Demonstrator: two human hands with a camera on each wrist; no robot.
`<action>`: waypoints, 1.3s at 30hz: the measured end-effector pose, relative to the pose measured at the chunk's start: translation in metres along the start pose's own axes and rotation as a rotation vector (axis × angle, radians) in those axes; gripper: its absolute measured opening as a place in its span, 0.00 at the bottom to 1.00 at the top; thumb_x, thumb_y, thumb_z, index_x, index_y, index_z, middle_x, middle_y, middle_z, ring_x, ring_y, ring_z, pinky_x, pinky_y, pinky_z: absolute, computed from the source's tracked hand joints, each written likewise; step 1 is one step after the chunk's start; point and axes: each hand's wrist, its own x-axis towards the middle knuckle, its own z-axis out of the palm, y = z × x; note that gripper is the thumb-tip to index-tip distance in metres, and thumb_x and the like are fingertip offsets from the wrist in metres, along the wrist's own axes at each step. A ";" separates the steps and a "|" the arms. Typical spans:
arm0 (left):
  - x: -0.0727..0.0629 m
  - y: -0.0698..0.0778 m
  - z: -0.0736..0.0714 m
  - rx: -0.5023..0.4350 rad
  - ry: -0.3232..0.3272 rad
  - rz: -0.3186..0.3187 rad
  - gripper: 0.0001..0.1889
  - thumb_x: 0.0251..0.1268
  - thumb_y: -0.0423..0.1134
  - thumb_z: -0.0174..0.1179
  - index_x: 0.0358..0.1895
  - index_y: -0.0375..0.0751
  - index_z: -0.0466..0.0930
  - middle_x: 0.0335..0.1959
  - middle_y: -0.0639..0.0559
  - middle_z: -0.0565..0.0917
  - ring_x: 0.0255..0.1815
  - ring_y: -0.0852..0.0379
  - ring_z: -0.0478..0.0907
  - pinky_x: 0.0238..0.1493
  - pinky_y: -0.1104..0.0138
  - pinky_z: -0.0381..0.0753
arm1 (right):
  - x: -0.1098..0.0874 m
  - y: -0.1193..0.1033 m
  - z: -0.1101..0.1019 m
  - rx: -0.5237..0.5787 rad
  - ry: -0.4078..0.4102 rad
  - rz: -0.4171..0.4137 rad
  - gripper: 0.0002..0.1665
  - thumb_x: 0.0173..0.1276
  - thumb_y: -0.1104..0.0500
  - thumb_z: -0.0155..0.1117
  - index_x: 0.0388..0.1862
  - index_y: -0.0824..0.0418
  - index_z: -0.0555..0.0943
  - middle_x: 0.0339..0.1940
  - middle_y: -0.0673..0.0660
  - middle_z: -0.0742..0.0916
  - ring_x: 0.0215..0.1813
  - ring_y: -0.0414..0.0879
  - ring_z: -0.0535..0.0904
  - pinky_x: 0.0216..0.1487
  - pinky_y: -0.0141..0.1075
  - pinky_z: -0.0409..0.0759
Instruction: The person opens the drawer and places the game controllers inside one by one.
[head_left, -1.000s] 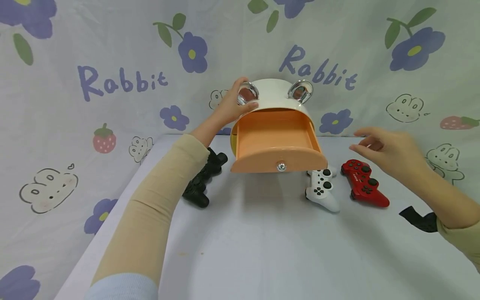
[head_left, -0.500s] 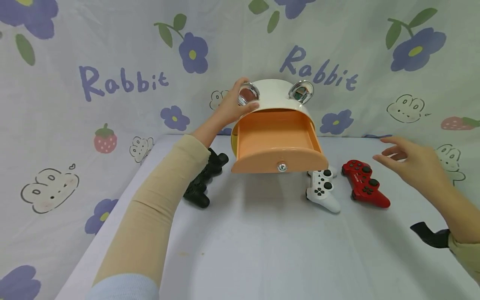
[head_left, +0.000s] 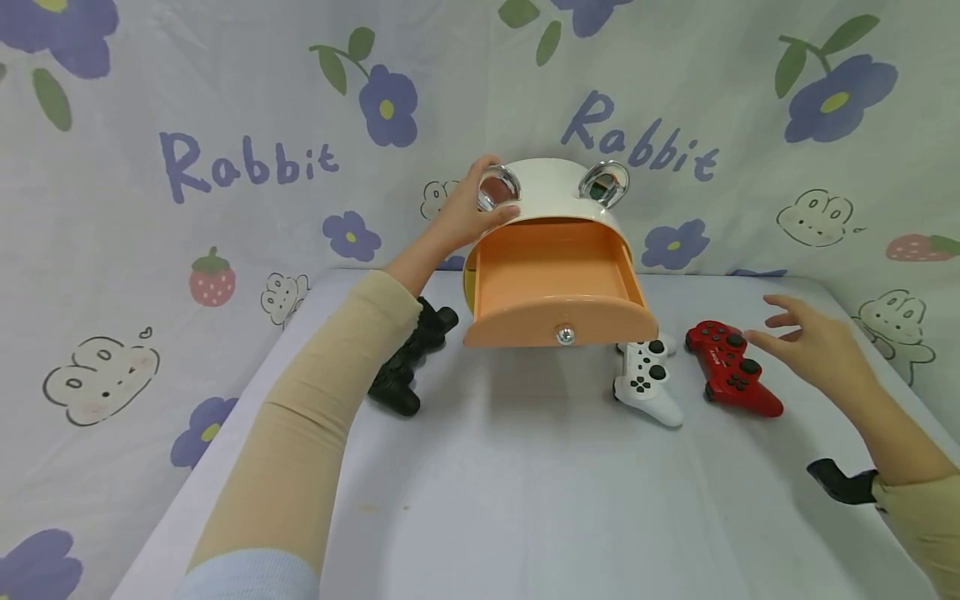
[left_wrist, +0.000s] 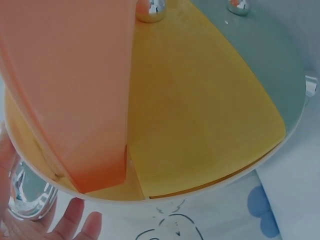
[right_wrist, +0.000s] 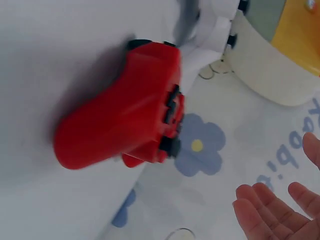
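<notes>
A round white storage box [head_left: 551,185] with two silver ears stands at the table's back. Its orange drawer [head_left: 562,321] is pulled out; the yellow drawer [left_wrist: 200,115] and green drawer [left_wrist: 262,50] sit in the body, in the left wrist view. My left hand [head_left: 467,208] grips the box at its left ear, thumb in front. My right hand [head_left: 821,346], fingers loosely bent and holding nothing, hovers just right of the red game controller [head_left: 731,371]. That controller fills the middle of the right wrist view.
A white game controller [head_left: 643,379] lies between the drawer and the red one. On the left, a black game controller [head_left: 405,367] is partly covered by my left sleeve. A printed cloth [head_left: 247,75] hangs behind the white table [head_left: 540,500].
My right hand has moved right, then lower, ending beside the red controller. The left hand, box and drawer have stayed in place.
</notes>
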 end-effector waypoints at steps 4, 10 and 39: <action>0.000 0.000 0.000 0.005 0.001 -0.004 0.43 0.56 0.53 0.61 0.70 0.52 0.45 0.70 0.49 0.55 0.69 0.50 0.55 0.67 0.55 0.57 | 0.005 0.008 0.010 0.010 -0.085 0.036 0.47 0.64 0.39 0.55 0.68 0.70 0.54 0.55 0.77 0.71 0.50 0.71 0.72 0.35 0.56 0.75; 0.000 -0.001 0.000 0.002 0.000 -0.008 0.43 0.56 0.53 0.61 0.70 0.52 0.44 0.71 0.49 0.55 0.70 0.51 0.54 0.67 0.55 0.57 | 0.014 0.016 0.027 0.011 -0.162 0.063 0.54 0.63 0.37 0.54 0.70 0.71 0.45 0.57 0.81 0.65 0.50 0.72 0.70 0.42 0.61 0.73; 0.001 -0.002 0.002 0.006 0.007 0.013 0.44 0.57 0.53 0.60 0.71 0.51 0.43 0.71 0.48 0.54 0.70 0.49 0.53 0.67 0.55 0.55 | 0.035 0.019 0.067 -0.103 -0.378 0.185 0.52 0.60 0.44 0.56 0.64 0.80 0.45 0.49 0.83 0.64 0.48 0.73 0.66 0.43 0.63 0.71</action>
